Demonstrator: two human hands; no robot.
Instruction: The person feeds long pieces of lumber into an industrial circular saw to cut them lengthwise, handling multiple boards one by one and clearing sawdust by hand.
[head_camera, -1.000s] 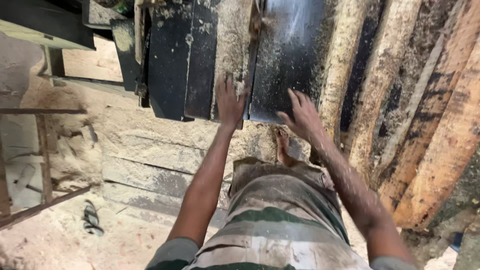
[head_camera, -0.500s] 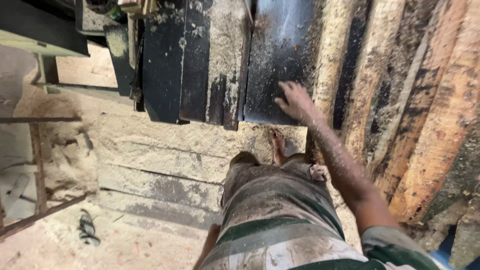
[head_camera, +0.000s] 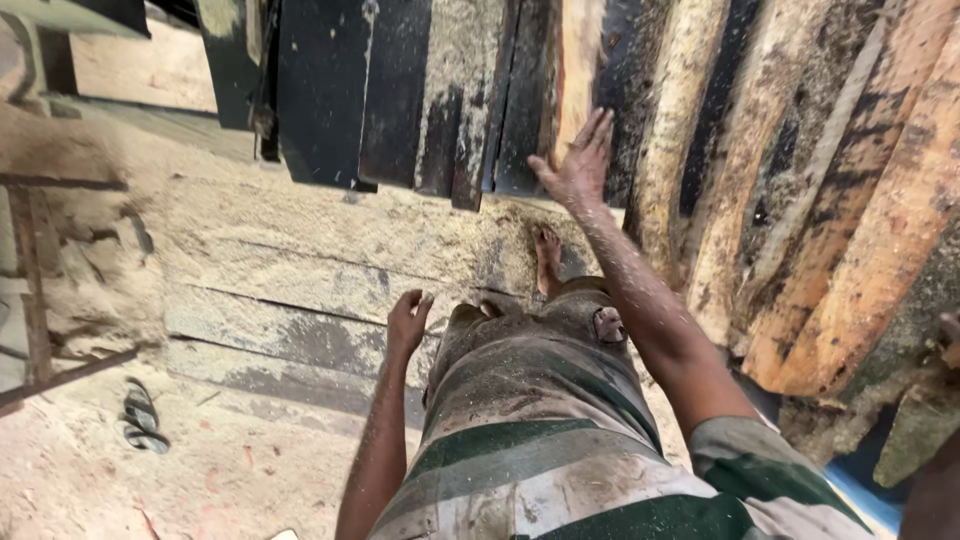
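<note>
The right hand (head_camera: 578, 165) is stretched out ahead with its fingers spread wide and flat, the fingertips against the end of a pale plank (head_camera: 578, 70) that stands on edge among dark boards (head_camera: 400, 90). Whether the palm also presses the wood cannot be made out, since only the back of the hand shows. The plank runs up out of the picture, so its length is cut off.

The left hand (head_camera: 408, 322) hangs low beside the hip, loosely curled and holding nothing, well apart from the wood.

The dark boards lie side by side, and their near ends jut over the sawdust-covered floor (head_camera: 300, 250); what carries them is hidden underneath. To the right, rough bark-edged slabs (head_camera: 850, 220) lean close together, with their upper and lower ends out of frame.

One bare foot (head_camera: 547, 258) shows beyond the dusty shorts (head_camera: 530, 360); the other foot is hidden by the body. A sandal (head_camera: 143, 415) lies alone on the floor at lower left. A rusty metal frame (head_camera: 30, 270) at the left edge is only partly in view. Sawdust coats both arms and blurs the boards' surfaces.
</note>
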